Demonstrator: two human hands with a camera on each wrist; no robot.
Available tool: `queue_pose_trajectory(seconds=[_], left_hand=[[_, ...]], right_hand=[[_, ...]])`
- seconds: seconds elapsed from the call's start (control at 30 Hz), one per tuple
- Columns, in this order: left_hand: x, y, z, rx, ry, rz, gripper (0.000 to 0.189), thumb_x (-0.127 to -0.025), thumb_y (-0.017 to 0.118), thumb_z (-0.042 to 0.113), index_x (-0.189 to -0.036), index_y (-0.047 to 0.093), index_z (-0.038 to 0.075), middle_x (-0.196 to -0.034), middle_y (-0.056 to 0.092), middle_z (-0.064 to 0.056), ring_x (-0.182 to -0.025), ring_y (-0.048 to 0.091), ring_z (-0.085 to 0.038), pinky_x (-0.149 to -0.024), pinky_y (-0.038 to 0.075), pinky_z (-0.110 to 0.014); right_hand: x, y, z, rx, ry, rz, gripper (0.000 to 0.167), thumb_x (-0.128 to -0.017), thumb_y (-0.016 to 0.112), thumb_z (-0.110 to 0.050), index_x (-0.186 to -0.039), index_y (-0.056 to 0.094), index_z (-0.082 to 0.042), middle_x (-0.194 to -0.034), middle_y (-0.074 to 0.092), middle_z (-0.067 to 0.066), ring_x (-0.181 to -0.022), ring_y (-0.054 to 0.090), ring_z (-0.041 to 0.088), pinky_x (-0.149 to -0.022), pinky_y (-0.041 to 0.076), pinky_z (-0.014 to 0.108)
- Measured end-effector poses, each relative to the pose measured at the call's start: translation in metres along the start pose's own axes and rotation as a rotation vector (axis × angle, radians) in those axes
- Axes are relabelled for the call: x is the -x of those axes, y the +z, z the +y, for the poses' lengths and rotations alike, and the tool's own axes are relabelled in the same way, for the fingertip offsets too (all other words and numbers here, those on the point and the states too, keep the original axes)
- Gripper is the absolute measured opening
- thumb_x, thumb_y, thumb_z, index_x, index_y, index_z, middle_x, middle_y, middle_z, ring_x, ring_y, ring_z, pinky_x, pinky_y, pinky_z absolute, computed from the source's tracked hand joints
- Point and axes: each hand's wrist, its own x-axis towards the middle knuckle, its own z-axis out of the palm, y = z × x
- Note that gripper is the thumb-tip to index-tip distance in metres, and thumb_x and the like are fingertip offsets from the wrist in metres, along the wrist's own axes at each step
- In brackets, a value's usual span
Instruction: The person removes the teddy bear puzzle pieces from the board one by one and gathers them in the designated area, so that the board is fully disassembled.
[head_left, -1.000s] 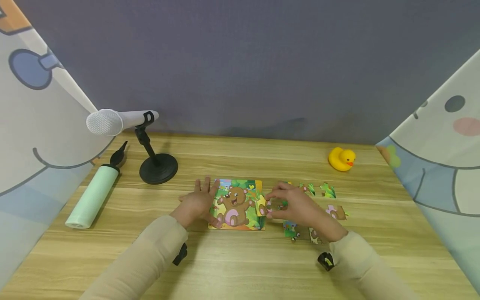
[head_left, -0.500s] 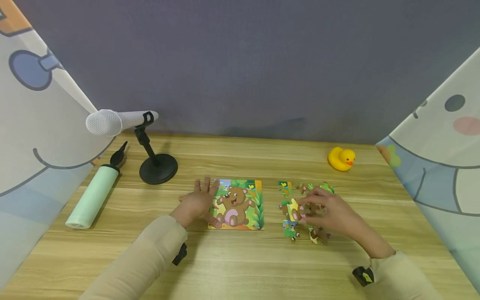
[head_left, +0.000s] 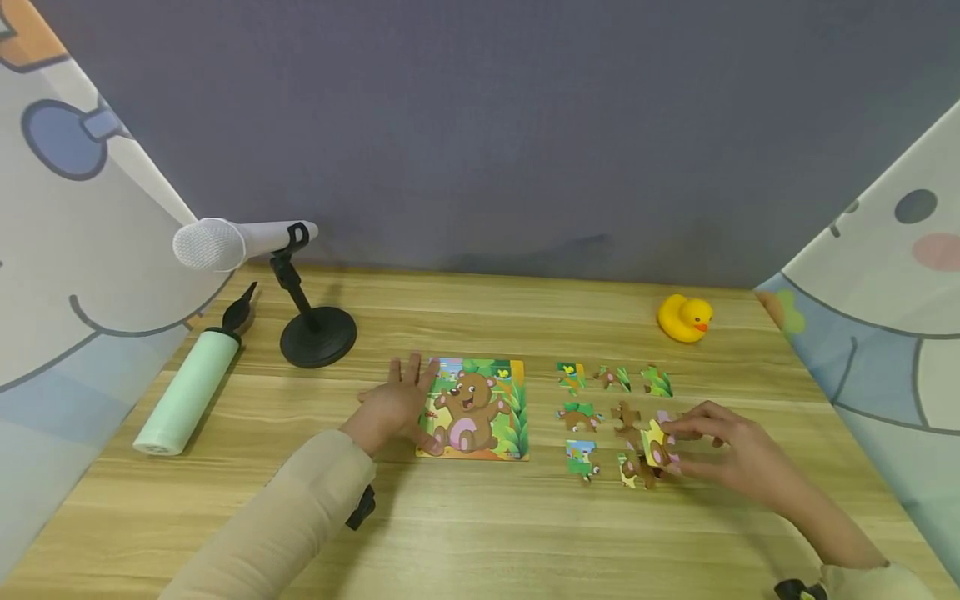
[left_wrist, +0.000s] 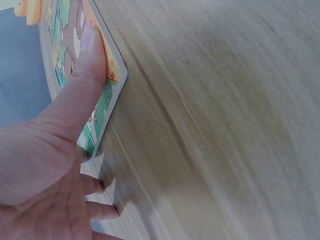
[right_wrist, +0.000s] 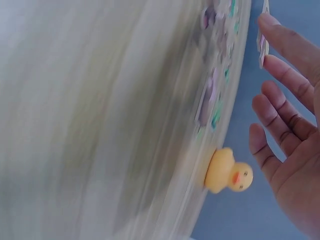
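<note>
A square picture board [head_left: 471,404] with a brown bear printed on it lies flat on the table. The left hand [head_left: 392,410] is spread along its left side, and in the left wrist view the thumb [left_wrist: 82,82] rests on the board near a corner. To the right, the right hand [head_left: 738,454] pinches a yellow and brown jigsaw piece [head_left: 655,443] between thumb and fingers. Seen from the right wrist, that piece [right_wrist: 263,42] is edge-on and raised above the tabletop, the other fingers loosely bent. Several loose jigsaw pieces [head_left: 580,417] lie around and partly behind it.
A yellow rubber duck [head_left: 684,318] sits at the back right. On the left stand a white microphone [head_left: 243,242] on a black stand [head_left: 318,337] and a mint-green hand pump [head_left: 189,392] lying down. A grey partition [head_left: 480,142] closes off the table's back.
The right hand has carried the jigsaw piece rightward, away from the bear board and across the loose pieces. The left hand stays where it was on the board.
</note>
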Motion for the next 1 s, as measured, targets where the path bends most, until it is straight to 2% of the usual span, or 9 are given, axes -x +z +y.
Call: queue_pose_trajectory(seconds=[0.2,0.4,0.6,0.83,1.0], left_hand=[[-0.002,0.001,0.001,0.008,-0.005,0.0,0.131,-0.07,0.09,0.045,-0.164,0.007,0.005,-0.167,-0.004,-0.027,-0.151,0.0,-0.052,-0.092,0.033,-0.085],[-0.002,0.001,0.001,0.027,-0.017,-0.005,0.132,-0.069,0.09,0.043,-0.164,0.006,0.006,-0.167,-0.006,-0.027,-0.151,-0.002,-0.051,-0.093,0.031,-0.085],[-0.004,0.002,0.0,0.025,-0.02,-0.009,0.131,-0.07,0.09,0.044,-0.164,0.006,0.006,-0.167,-0.006,-0.026,-0.151,-0.002,-0.051,-0.093,0.03,-0.085],[-0.004,0.003,-0.001,0.017,-0.019,-0.004,0.131,-0.071,0.09,0.044,-0.164,0.006,0.006,-0.167,-0.005,-0.026,-0.151,-0.001,-0.051,-0.093,0.031,-0.085],[-0.005,0.002,0.0,0.011,-0.023,-0.011,0.13,-0.071,0.09,0.044,-0.164,0.006,0.006,-0.167,-0.005,-0.026,-0.151,-0.001,-0.051,-0.093,0.031,-0.084]], right_hand=[[0.019,-0.007,0.016,0.029,-0.038,0.016,0.05,-0.059,0.097,-0.008,-0.104,0.077,-0.02,-0.097,0.062,-0.012,-0.082,0.055,0.003,-0.065,0.042,0.015],[0.032,-0.009,0.026,-0.005,-0.011,-0.02,0.049,-0.061,0.096,-0.007,-0.105,0.077,-0.019,-0.097,0.061,-0.011,-0.081,0.053,0.003,-0.063,0.042,0.015],[0.036,-0.006,0.031,-0.024,0.05,-0.082,0.043,-0.066,0.096,-0.014,-0.104,0.077,-0.023,-0.098,0.061,-0.015,-0.086,0.054,0.0,-0.073,0.042,0.01],[0.037,-0.003,0.036,0.019,0.011,-0.095,0.043,-0.063,0.097,-0.019,-0.101,0.075,-0.021,-0.096,0.06,-0.017,-0.087,0.056,-0.002,-0.078,0.039,0.004],[0.036,-0.004,0.037,0.04,0.003,-0.1,0.046,-0.062,0.098,-0.021,-0.102,0.074,-0.024,-0.096,0.06,-0.019,-0.087,0.058,-0.002,-0.076,0.043,0.007]])
